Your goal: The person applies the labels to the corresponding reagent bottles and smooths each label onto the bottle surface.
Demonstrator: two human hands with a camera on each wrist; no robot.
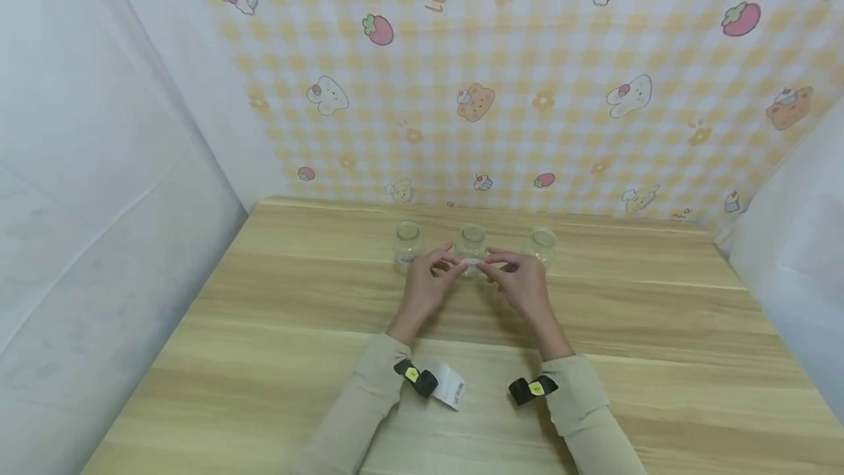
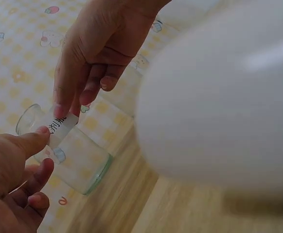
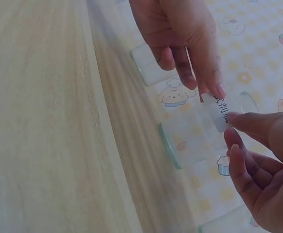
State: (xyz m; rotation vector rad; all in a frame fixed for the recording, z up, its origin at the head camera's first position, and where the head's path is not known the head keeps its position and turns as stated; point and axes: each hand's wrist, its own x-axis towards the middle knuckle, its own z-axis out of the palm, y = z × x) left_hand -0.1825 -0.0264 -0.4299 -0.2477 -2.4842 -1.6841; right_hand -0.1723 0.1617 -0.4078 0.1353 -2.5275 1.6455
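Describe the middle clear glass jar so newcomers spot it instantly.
Below the yellow checked backdrop lies a pale wooden table. Near its far edge, the clear, round glass jar stands in the middle of three. Unlike its neighbours, it sits behind a white lettered label held by the left hand and right hand.

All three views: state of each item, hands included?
Left clear glass jar: upright, lidless, dark marking on its front.
Middle clear glass jar: upright, lidless.
Right clear glass jar: upright, lidless, partly hidden.
White rectangular label with black writing: held at the middle jar's front; adhesion unclear.
Left hand: pinching the label's left end.
Right hand: pinching the right end.
White printed sheet: lying on the light wood-grain table.
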